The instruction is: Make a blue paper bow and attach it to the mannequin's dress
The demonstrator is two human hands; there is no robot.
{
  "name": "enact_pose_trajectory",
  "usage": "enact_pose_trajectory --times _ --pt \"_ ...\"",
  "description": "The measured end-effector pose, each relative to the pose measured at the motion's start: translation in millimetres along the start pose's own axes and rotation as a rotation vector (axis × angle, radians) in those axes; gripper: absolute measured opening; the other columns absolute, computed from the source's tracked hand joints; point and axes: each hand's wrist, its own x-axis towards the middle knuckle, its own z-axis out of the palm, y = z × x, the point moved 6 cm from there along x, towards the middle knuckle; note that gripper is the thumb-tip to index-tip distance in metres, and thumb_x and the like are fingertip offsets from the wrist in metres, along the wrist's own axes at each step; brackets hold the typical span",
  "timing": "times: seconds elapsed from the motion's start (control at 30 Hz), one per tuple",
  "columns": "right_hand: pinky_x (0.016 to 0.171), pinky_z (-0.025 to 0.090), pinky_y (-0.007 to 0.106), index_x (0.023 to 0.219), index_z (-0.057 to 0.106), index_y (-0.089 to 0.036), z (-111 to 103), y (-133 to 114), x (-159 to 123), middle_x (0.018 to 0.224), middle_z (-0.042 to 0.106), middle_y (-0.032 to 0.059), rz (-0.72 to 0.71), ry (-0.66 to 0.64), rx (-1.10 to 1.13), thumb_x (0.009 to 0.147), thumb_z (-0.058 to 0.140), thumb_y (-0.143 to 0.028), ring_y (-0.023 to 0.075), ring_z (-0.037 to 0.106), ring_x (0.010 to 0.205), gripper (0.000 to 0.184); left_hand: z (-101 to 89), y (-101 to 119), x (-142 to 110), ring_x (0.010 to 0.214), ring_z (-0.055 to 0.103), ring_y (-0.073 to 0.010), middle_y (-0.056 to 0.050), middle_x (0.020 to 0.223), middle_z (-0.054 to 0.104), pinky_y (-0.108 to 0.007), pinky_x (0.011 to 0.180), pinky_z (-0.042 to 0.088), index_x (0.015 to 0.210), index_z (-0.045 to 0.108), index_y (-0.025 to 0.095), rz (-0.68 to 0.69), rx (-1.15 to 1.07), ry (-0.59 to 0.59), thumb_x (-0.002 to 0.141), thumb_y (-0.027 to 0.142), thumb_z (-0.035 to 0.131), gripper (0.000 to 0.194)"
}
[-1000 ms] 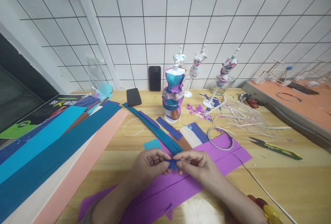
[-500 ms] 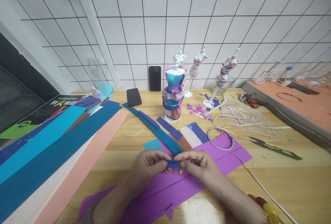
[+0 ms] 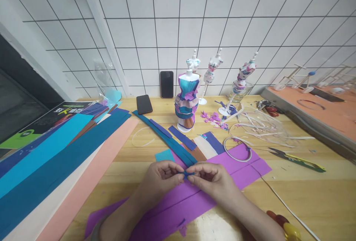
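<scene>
Between my two hands is a small piece of blue crepe paper (image 3: pixel 187 174), mostly covered by the fingers. My left hand (image 3: pixel 162 177) pinches its left end between thumb and forefinger. My right hand (image 3: pixel 211 178) grips the right end the same way, its fingertips close to the left ones. Under both hands lies a large purple crepe paper sheet (image 3: pixel 178 207). A teal paper strip (image 3: pixel 178 150) runs away from the fingertips toward the back left. Beyond stands a miniature dress form (image 3: pixel 187 100) wrapped in teal, purple and brown paper.
Long folded paper strips (image 3: pixel 75 159) cover the left side. Two phones, one flat (image 3: pixel 144 104), one upright (image 3: pixel 167 84), are at the back. Yellow-handled thread snips (image 3: pixel 297 159), a wire coil (image 3: pixel 237 149) and tangled clear strips (image 3: pixel 258 126) lie right. More small dress forms (image 3: pixel 244 75) stand behind.
My fingertips have come closer together, and the blue paper between them now looks narrower and more gathered. My right hand has shifted slightly left.
</scene>
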Motion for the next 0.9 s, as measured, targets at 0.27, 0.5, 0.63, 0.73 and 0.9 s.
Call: enact_pose_trajectory --times 0.27,0.5,0.63,0.73,0.9 --pt "0.057 0.049 0.027 0.084 0.07 -0.016 -3.2 -8.2 -1.4 0.066 0.065 0.0046 -0.141 0.039 -0.21 0.073 0.062 -0.022 0.0158 0.06 0.061 0.015 2.4 0.4 1.0 0.066 0.059 -0.011 0.0 0.069 0.068 -0.021 0.063 0.043 0.075 0.064 0.014 0.0 -0.029 0.004 0.063 0.014 0.068 0.012" --pt "0.066 0.051 0.028 0.093 0.069 -0.019 -1.5 -16.1 -3.7 0.081 0.069 0.0073 -0.284 -0.015 -0.38 0.078 0.057 -0.016 0.0167 0.063 0.072 0.019 3.7 2.1 0.2 0.069 0.062 -0.0121 -0.001 0.072 0.07 -0.022 0.066 0.047 0.076 0.065 0.014 0.02 -0.032 0.002 0.065 0.015 0.067 0.012" --pt "0.068 0.05 0.027 0.097 0.068 -0.022 0.0 -18.3 -4.4 0.083 0.069 0.0052 -0.319 -0.049 -0.43 0.081 0.055 -0.015 0.0156 0.063 0.076 0.022 1.5 1.2 0.0 0.072 0.064 -0.0159 -0.004 0.075 0.071 -0.025 0.067 0.048 0.08 0.065 0.013 0.027 0.1 0.036 0.067 0.018 0.065 0.014" --pt "0.067 0.049 0.027 0.099 0.066 -0.024 1.1 -19.1 -4.5 0.083 0.068 0.0043 -0.317 -0.076 -0.467 0.083 0.053 -0.018 0.0155 0.062 0.075 0.022 -1.5 2.8 -0.3 0.074 0.063 -0.0182 -0.007 0.079 0.07 -0.028 0.068 0.049 0.083 0.067 0.014 0.092 0.276 0.062 0.07 0.02 0.062 0.016" --pt "0.068 0.048 0.028 0.101 0.065 -0.025 2.6 -20.5 -5.2 0.082 0.067 0.004 -0.303 -0.106 -0.503 0.085 0.051 -0.018 0.0159 0.06 0.076 0.022 -1.8 8.0 -1.9 0.07 0.062 -0.0167 -0.004 0.076 0.069 -0.026 0.065 0.048 0.086 0.07 0.018 0.217 0.484 0.051 0.074 0.022 0.059 0.017"
